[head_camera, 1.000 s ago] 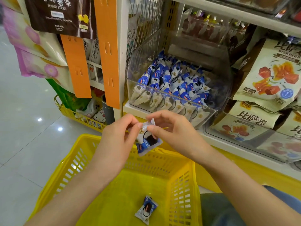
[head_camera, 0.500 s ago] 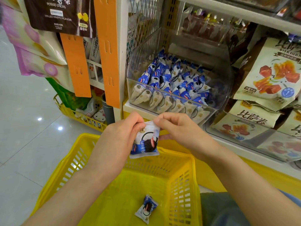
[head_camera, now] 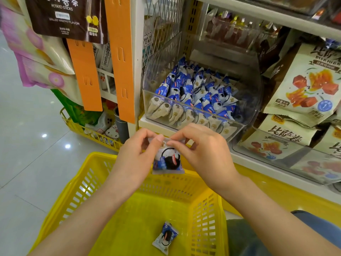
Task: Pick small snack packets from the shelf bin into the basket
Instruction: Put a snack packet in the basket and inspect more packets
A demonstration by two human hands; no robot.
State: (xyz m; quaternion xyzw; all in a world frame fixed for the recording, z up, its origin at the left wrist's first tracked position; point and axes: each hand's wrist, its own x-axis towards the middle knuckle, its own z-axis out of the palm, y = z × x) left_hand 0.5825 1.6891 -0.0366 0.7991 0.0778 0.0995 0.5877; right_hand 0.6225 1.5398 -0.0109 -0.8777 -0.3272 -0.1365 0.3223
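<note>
Snack packet (head_camera: 167,159) held mid-frame over the basket (head_camera: 203,218), transfer step.
Left hand (head_camera: 134,159) and right hand (head_camera: 204,152), close together, pinch its top edge; another packet (head_camera: 165,237) lies inside. Next, likely: release it, then reach for the shelf bin (head_camera: 212,118).

Snack packet (head_camera: 167,160) over yellow basket (head_camera: 166,184)

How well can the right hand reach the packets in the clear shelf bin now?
Likely not yet: the right hand and left hand both pinch one packet; the open bin itself is unblocked.
</note>
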